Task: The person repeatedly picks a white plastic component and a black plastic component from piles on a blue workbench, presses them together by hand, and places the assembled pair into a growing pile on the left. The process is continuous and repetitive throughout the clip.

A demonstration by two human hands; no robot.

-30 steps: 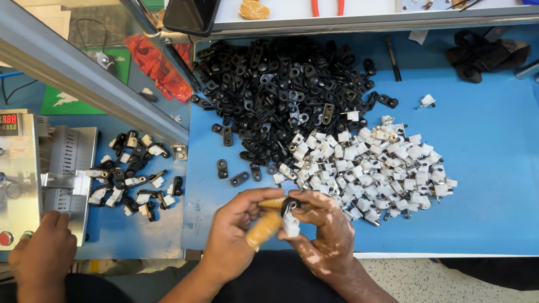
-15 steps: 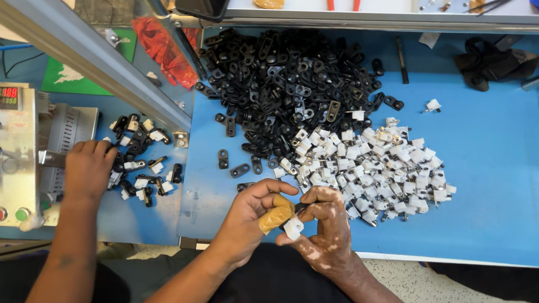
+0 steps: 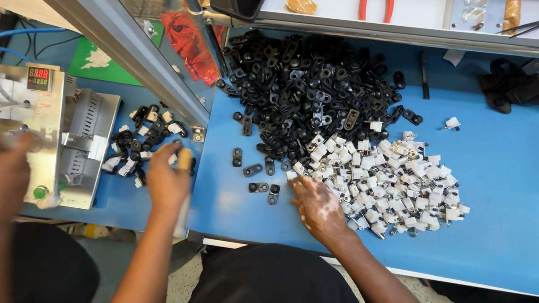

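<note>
Right hand [image 3: 320,206] fingers spread, picking at edge of white connector pile [image 3: 398,187] on blue bench [image 3: 515,195]. Left hand [image 3: 168,181] blurred, seemingly clutching tan piece, beside small mixed pile [image 3: 141,146]; grip uncertain.

- We see a factory assembly station: a blue surface [image 3: 507,214] heaped with black plastic parts [image 3: 308,89] and white plastic parts [image 3: 391,183].
- At left, a metal benchtop machine [image 3: 28,128]; top centre, red-handled pliers [image 3: 376,0] on a shelf.
</note>
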